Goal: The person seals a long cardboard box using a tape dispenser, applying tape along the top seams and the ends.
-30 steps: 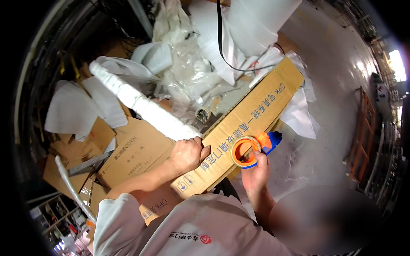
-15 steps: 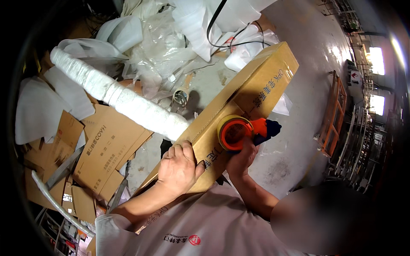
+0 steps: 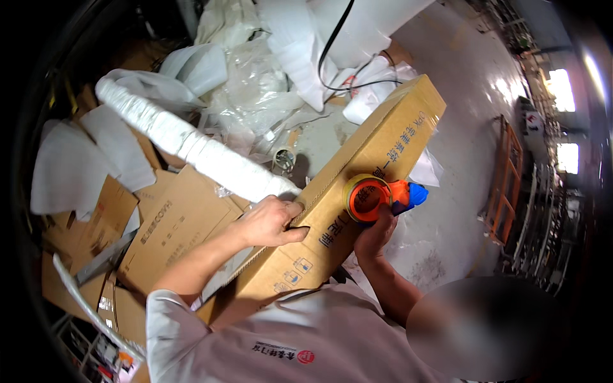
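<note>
A long brown cardboard box (image 3: 399, 137) with dark printing runs diagonally in front of me, its near end against my shirt. My left hand (image 3: 273, 220) is closed over the box's left edge, thumb on the printed face and the other fingers partly hidden. Closed around an orange and blue tape dispenser (image 3: 401, 191), my right hand (image 3: 375, 235) is at the box's right side. The dispenser carries a roll of yellowish tape (image 3: 348, 199) and is over the printed face; whether it touches the cardboard I cannot tell.
Left of the box lies a long white-wrapped bundle (image 3: 191, 142). Flattened cardboard (image 3: 169, 230), foam sheets (image 3: 70, 169) and crumpled clear plastic (image 3: 246, 83) cover the left and far floor. A tape roll (image 3: 284, 159) sits near the bundle. An orange metal frame (image 3: 504, 182) stands at right.
My left hand has moved farther along the box edge, its fingers now curled over it. More of the near printed face shows. The dispenser's blue end has turned and looks brighter.
</note>
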Tool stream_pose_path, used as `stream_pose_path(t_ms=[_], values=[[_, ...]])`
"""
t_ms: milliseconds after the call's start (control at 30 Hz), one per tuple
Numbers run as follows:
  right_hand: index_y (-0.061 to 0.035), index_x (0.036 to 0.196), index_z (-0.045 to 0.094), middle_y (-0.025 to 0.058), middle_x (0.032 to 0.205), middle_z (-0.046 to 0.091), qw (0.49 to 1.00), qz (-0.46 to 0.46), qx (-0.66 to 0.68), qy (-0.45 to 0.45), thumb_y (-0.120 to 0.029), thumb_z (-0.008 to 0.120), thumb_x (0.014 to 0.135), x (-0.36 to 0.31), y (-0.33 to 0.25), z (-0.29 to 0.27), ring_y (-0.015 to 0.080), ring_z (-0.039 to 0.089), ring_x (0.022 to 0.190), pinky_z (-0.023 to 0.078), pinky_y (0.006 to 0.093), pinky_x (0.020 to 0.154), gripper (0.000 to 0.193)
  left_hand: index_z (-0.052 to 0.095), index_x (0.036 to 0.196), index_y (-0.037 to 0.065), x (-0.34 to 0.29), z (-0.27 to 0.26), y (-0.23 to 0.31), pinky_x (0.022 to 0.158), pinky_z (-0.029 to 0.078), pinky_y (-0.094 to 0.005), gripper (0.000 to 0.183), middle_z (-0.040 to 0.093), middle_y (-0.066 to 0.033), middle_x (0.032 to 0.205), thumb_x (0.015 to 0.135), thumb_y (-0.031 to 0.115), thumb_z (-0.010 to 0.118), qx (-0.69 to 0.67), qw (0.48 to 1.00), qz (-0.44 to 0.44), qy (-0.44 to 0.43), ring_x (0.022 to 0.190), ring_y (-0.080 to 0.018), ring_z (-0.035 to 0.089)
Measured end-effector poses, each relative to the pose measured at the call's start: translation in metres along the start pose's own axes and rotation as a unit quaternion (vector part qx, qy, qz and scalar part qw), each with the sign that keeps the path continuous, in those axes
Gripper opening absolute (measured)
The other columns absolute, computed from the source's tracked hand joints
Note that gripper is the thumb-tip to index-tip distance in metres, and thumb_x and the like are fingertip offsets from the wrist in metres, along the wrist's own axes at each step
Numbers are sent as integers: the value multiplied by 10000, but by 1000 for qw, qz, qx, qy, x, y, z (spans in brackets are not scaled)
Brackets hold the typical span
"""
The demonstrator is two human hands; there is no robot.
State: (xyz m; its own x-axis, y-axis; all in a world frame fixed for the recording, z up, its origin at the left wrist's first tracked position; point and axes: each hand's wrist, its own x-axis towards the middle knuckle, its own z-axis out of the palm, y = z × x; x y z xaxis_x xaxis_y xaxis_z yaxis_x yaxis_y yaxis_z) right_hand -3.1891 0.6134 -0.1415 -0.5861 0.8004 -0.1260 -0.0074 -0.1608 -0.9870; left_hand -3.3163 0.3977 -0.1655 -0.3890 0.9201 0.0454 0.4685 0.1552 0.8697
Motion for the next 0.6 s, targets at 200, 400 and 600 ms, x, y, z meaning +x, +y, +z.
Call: stream_pose_path(t_ms=[200, 400, 600], values=[[23, 1327, 529, 135, 1256, 621, 1000, 8, 22, -14, -287, 470, 971, -4, -5, -2, 244, 622, 1148, 491, 391, 1006, 476, 532, 1282, -1, 1, 55, -8, 944, 482, -385, 602, 562, -174, 1183, 743, 116, 775, -361, 917, -27, 167, 1099, -327, 572], [30, 1359, 520, 135, 1353, 592, 999, -32, -17, 27, -340, 424, 987, -11, -2, 0, 242, 560, 1283, 415, 394, 1114, 534, 554, 1314, 13, 2, 54, 7, 958, 470, -351, 637, 570, -129, 1195, 721, 104, 769, -364, 914, -67, 165, 1127, -255, 570], [22, 1299, 543, 75, 1249, 623, 997, -20, -80, -4, -189, 474, 983, 3, -32, -6, 181, 565, 1212, 425, 373, 1066, 386, 607, 1271, 4, -1, 52, -2, 947, 482, -324, 454, 619, -106, 1197, 835, 87, 706, -466, 866, -39, 177, 1107, -179, 593]])
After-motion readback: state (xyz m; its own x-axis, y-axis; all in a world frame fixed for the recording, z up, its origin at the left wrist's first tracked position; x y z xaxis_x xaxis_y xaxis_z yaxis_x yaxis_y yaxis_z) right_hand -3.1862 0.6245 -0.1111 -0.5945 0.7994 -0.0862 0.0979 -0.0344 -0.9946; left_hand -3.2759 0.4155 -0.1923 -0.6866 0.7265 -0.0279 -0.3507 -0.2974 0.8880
